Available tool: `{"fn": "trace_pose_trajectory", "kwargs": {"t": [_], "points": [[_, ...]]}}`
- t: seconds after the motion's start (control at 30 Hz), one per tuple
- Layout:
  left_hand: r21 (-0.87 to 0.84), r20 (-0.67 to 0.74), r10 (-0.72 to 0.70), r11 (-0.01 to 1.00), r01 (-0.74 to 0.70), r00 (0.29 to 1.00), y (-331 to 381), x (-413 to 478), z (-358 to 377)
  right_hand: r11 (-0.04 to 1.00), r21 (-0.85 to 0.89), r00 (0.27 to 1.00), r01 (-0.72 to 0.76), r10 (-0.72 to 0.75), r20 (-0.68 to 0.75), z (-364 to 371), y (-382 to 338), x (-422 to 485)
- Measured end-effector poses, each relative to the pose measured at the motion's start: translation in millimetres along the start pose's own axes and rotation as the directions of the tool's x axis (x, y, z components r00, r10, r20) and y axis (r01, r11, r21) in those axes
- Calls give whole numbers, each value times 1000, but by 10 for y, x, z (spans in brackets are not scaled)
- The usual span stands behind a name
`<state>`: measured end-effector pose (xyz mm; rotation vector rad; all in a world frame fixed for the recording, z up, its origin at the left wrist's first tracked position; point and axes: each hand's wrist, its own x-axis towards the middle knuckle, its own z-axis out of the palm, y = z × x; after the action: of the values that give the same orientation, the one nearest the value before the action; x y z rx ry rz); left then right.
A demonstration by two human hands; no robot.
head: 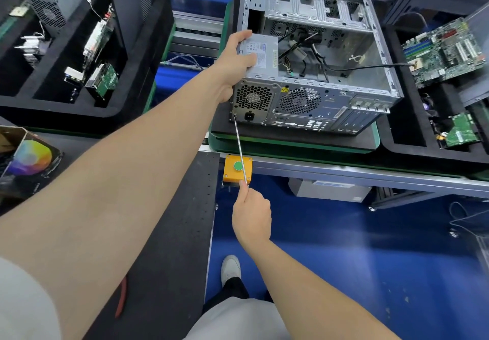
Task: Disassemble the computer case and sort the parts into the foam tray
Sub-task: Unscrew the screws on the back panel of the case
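Right hand (251,218) grips screwdriver (239,143) (crossing yellow button box (230,172)); left hand (235,61) clasps power supply (266,53) in case (317,106).

The right hand (251,215) swallows the handle of the screwdriver (240,149), so only the shaft shows. Its tip at the computer case (317,106) corner is too small to make out. The left hand (236,59) covers part of the power supply (264,53) label, and the print is unreadable. The motherboard (447,51) runs off the right edge.
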<state>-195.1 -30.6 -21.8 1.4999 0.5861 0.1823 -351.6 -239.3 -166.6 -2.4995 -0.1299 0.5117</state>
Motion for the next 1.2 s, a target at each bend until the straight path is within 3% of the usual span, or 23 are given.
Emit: {"fn": "trace_pose_trajectory", "kwargs": {"t": [0.07, 0.27, 0.37, 0.43, 0.53, 0.6, 0.67, 0.73, 0.87, 0.97, 1.03, 1.1, 1.2], "points": [[-13, -1, -1, 1000, 1, 1000, -3, -3, 5, 1000, -21, 1000, 15, -16, -15, -39, 50, 32], [-33, -48, 13, 999, -15, 999, -64, -30, 24, 970, 240, 996, -30, 7, 94, -61, -6, 39], [-134, -151, -184, 977, 164, 971, -154, -154, 80, 948, 312, 993, -67, 34, 111, -62, -54, 17], [-226, -235, -323, 936, 271, 917, -287, -326, 157, 933, 348, 989, -94, 49, 136, -83, -68, 14], [-185, -439, -395, 919, 349, 807, -658, -619, 232, 879, 430, 969, -206, 122, 214, -131, -110, 20], [-173, -384, -439, 899, 403, 812, -902, -752, 237, 819, 476, 937, -319, 196, 290, -173, -153, 30], [-225, -203, -469, 876, 426, 859, -1019, -801, 239, 759, 503, 895, -413, 237, 378, -217, -185, 18], [-319, -121, -497, 839, 440, 860, -1036, -771, 249, 677, 536, 835, -504, 225, 501, -268, -202, -19], [-434, -103, -563, 768, 472, 820, -1047, -643, 244, 429, 641, 697, -637, -35, 716, -316, -167, -107], [-432, -81, -574, 757, 490, 815, -1053, -624, 221, 409, 602, 543, -685, -265, 797, -296, 8, -219], [-420, -75, -569, 763, 491, 819, -1037, -657, 214, 422, 547, 444, -723, -323, 836, -245, 144, -306], [-346, -111, -538, 809, 475, 835, -988, -677, 179, 391, 511, 379, -765, -368, 849, -214, 194, -355], [-52, -477, -250, 965, 257, 842, -894, -641, 65, 348, 478, 325, -807, -414, 850, -192, 164, -351]]}}
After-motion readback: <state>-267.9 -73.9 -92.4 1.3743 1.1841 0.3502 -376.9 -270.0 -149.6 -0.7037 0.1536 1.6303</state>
